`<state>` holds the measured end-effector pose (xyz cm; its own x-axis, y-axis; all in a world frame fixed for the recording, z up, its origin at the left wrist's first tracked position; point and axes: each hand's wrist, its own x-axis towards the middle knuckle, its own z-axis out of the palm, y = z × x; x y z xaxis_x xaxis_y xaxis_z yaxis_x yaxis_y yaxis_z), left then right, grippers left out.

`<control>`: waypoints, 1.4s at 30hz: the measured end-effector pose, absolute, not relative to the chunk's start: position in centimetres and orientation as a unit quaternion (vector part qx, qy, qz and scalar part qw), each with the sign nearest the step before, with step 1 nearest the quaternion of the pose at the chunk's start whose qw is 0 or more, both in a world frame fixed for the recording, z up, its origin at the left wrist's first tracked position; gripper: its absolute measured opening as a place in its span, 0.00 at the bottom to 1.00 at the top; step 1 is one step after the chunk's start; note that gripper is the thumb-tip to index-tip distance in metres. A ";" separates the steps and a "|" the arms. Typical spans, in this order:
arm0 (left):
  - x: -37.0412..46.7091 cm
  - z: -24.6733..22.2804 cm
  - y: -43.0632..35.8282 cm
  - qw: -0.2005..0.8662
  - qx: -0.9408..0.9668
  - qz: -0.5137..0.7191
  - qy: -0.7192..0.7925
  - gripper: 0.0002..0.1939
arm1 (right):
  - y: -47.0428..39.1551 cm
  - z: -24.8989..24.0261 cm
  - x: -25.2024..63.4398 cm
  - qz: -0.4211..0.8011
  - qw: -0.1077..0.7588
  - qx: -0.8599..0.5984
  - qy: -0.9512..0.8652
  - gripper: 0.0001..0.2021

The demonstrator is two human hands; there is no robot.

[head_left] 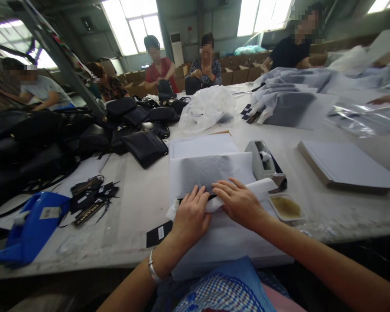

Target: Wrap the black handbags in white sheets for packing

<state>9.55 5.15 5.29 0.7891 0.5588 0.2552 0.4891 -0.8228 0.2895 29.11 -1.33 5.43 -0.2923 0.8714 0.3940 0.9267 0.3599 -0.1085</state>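
Note:
Thin white tissue paper (240,167) lies over a flat dark item (201,171), which shows through as a grey shape. My left hand (192,212) rests flat on the near folded edge of the paper, fingers stretched forward. Beside it, my right hand (237,201) presses on the same edge with its fingers extended. A rolled strip of tissue (263,185) sticks out to the right. Between the hands a narrow dark edge is uncovered. A black card (157,234) with a white label sits left of the paper.
A grey tape dispenser (263,158), a shallow dish (287,206) and a stack of white boards (351,164) are on the right. Black bags (146,147), black tags (91,197) and a blue tape dispenser (35,227) lie left. Several people work across the table (123,225).

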 end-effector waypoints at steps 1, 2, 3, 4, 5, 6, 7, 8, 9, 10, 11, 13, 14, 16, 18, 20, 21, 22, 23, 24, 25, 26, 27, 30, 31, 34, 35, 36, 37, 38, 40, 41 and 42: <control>9.0 5.4 5.3 0.130 0.939 0.176 0.266 0.24 | -0.9 5.0 29.2 -0.078 0.201 -0.555 -0.803 0.15; 8.2 5.5 5.6 0.161 0.933 0.190 0.259 0.26 | -0.5 4.8 29.4 -0.085 0.207 -0.549 -0.805 0.13; 7.2 5.5 5.9 0.193 0.921 0.211 0.266 0.26 | -0.3 4.6 29.5 -0.090 0.214 -0.546 -0.805 0.12; 6.2 5.4 6.2 0.219 0.900 0.238 0.293 0.24 | -0.1 4.5 29.6 -0.092 0.221 -0.544 -0.804 0.12; 5.0 5.1 6.5 0.235 0.872 0.268 0.335 0.22 | 0.0 4.6 29.6 -0.093 0.225 -0.542 -0.804 0.12; 3.8 4.6 6.7 0.241 0.842 0.293 0.384 0.21 | 0.0 4.7 29.7 -0.093 0.228 -0.541 -0.804 0.13; 2.7 4.1 6.9 0.238 0.816 0.306 0.429 0.20 | 0.0 4.7 29.7 -0.093 0.227 -0.540 -0.805 0.13; 1.8 3.5 6.9 0.235 0.800 0.304 0.460 0.20 | 0.0 4.8 29.8 -0.093 0.225 -0.538 -0.807 0.13; 1.1 2.8 6.9 0.235 0.797 0.288 0.477 0.22 | 0.0 4.9 29.8 -0.093 0.222 -0.536 -0.809 0.13; 0.6 2.2 6.8 0.239 0.802 0.266 0.480 0.26 | 0.0 4.9 29.9 -0.092 0.219 -0.535 -0.811 0.14; 0.4 1.7 6.6 0.244 0.809 0.243 0.477 0.29 | 0.0 4.9 29.9 -0.091 0.218 -0.535 -0.811 0.15; 0.1 1.0 6.6 0.252 0.816 0.218 0.473 0.31 | 0.0 4.8 30.0 -0.088 0.217 -0.536 -0.811 0.16; 0.1 0.9 6.7 0.258 0.814 0.214 0.474 0.31 | 0.1 4.7 30.1 -0.088 0.218 -0.536 -0.811 0.17; -0.2 0.9 7.8 0.284 0.805 0.212 0.476 0.28 | 0.2 4.6 30.2 -0.088 0.217 -0.535 -0.812 0.19; -0.7 1.2 9.7 0.310 0.804 0.205 0.464 0.24 | 0.2 4.6 30.3 -0.087 0.215 -0.535 -0.813 0.19; -1.2 1.7 12.1 0.290 0.816 0.210 0.454 0.20 | 0.3 4.7 30.3 -0.085 0.213 -0.537 -0.812 0.18; -1.4 2.0 13.3 0.267 0.820 0.218 0.456 0.19 | 0.3 4.7 30.3 -0.084 0.213 -0.538 -0.811 0.18; -1.5 2.3 14.2 0.236 0.822 0.233 0.463 0.17 | 0.3 4.7 30.3 -0.084 0.212 -0.540 -0.810 0.18; -1.4 2.6 14.7 0.197 0.820 0.255 0.474 0.16 | 0.4 4.8 30.2 -0.086 0.211 -0.541 -0.809 0.18; -1.1 2.9 14.9 0.156 0.813 0.281 0.485 0.16 | 0.4 4.8 30.2 -0.087 0.210 -0.542 -0.809 0.18; -0.7 3.3 14.5 0.114 0.804 0.311 0.493 0.15 | 0.4 4.9 30.1 -0.087 0.209 -0.544 -0.808 0.18; -0.2 3.7 13.7 0.076 0.796 0.343 0.492 0.15 | 0.4 5.0 30.0 -0.086 0.208 -0.545 -0.808 0.18; 0.5 4.1 12.5 0.049 0.792 0.374 0.480 0.15 | 0.5 5.0 30.0 -0.084 0.207 -0.547 -0.807 0.18; 3.0 5.6 8.1 0.044 0.834 0.410 0.366 0.15 | 0.5 5.2 29.7 -0.078 0.204 -0.552 -0.805 0.17; 3.9 6.1 7.0 0.036 0.864 0.395 0.311 0.17 | 0.5 5.2 29.7 -0.078 0.202 -0.552 -0.805 0.18; 6.5 7.2 6.4 -0.010 0.929 0.306 0.208 0.21 | 0.5 5.4 29.6 -0.085 0.199 -0.550 -0.806 0.19; 7.2 7.3 7.0 -0.017 0.938 0.280 0.204 0.22 | 0.5 5.4 29.6 -0.086 0.200 -0.550 -0.806 0.19; 7.8 7.2 7.8 -0.014 0.943 0.258 0.210 0.23 | 0.4 5.4 29.6 -0.085 0.202 -0.550 -0.806 0.19; 8.1 7.0 8.6 -0.006 0.944 0.241 0.225 0.24 | 0.4 5.5 29.6 -0.082 0.204 -0.550 -0.806 0.19; 8.4 6.7 9.4 0.004 0.943 0.228 0.244 0.24 | 0.4 5.5 29.6 -0.078 0.205 -0.551 -0.805 0.19; 8.3 6.1 10.2 0.021 0.935 0.211 0.284 0.24 | 0.3 5.4 29.6 -0.070 0.211 -0.556 -0.801 0.19; 8.0 5.9 10.3 0.028 0.930 0.207 0.302 0.24 | 0.3 5.4 29.6 -0.066 0.215 -0.560 -0.797 0.19; 7.7 5.7 10.0 0.036 0.926 0.204 0.317 0.24 | 0.4 5.4 29.6 -0.062 0.219 -0.566 -0.792 0.20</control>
<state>7.67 10.01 5.74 0.7157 0.6012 0.3555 0.5721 -0.7966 0.1954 29.56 0.35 5.41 -0.2637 0.8698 0.4170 0.9240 0.3518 -0.1496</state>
